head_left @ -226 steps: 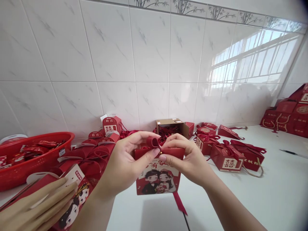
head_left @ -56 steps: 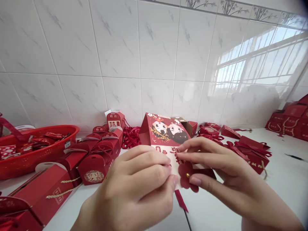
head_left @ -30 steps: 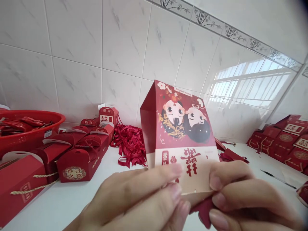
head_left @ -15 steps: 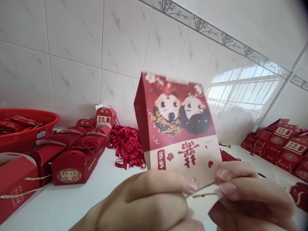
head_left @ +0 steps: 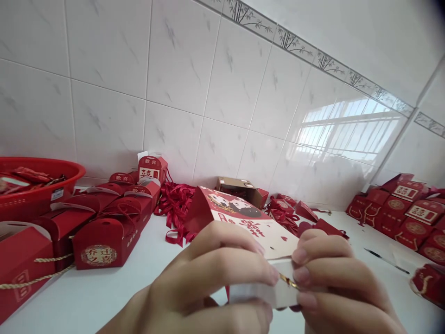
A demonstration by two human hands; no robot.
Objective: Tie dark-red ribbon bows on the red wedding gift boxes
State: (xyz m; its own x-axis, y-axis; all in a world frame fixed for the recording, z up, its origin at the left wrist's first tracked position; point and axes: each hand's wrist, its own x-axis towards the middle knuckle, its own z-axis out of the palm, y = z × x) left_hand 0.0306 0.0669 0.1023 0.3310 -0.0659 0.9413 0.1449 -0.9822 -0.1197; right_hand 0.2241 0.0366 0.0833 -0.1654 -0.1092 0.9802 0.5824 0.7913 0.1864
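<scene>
Both hands hold a small red gift box printed with a cartoon couple and a cream band with red characters. It is tipped nearly flat, its bottom pointing away from me. My left hand is closed on the box's near edge from the left. My right hand is closed on it from the right. Between the thumb and fingertips of the two hands lies a thin gold pin. The box's opening is hidden behind my fingers.
On the white counter, red handled gift boxes stand at the left beside a red plastic basket. A heap of red ribbon and a brown carton lie by the tiled wall. More red boxes are stacked at right.
The box was held upright in front of me half a second ago. It has now tipped down and away, nearly flat, and both hands pinch at its near edge around the gold pin.
</scene>
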